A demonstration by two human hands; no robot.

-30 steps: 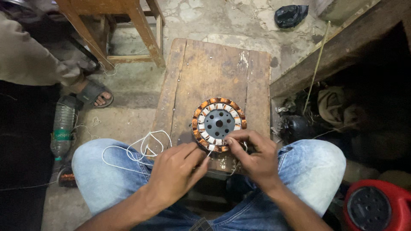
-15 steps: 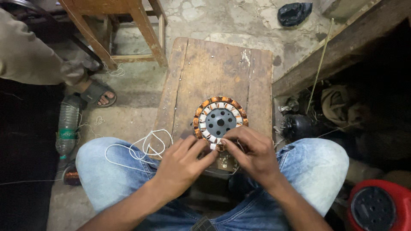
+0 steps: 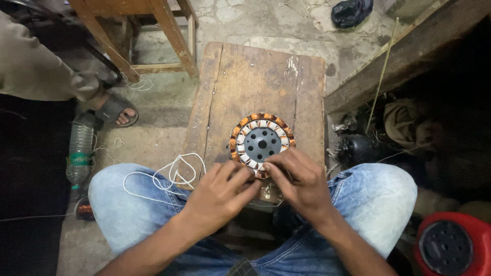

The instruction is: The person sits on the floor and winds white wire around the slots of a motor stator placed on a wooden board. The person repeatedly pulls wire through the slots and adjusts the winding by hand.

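A round motor stator [image 3: 262, 143] with copper windings and a dark hub lies flat on a worn wooden board [image 3: 255, 82] in front of my knees. My left hand [image 3: 221, 194] rests at its near edge, fingertips touching the lower rim. My right hand [image 3: 302, 184] sits beside it, fingers pinched on the stator's near edge. A thin white cord [image 3: 171, 176] loops over my left thigh towards my hands. Whether either hand pinches the cord is hidden by the fingers.
A wooden stool [image 3: 158, 36] stands at the back left. Another person's sandalled foot [image 3: 118, 111] and sleeve are at the left, beside a plastic bottle [image 3: 79, 153]. A wooden beam [image 3: 404, 51], dark clutter and a red casing [image 3: 452, 245] lie to the right.
Both hands have stayed at the stator's near edge, with small finger shifts. The view has shifted slightly, so the board and stator sit a little higher in the frame.
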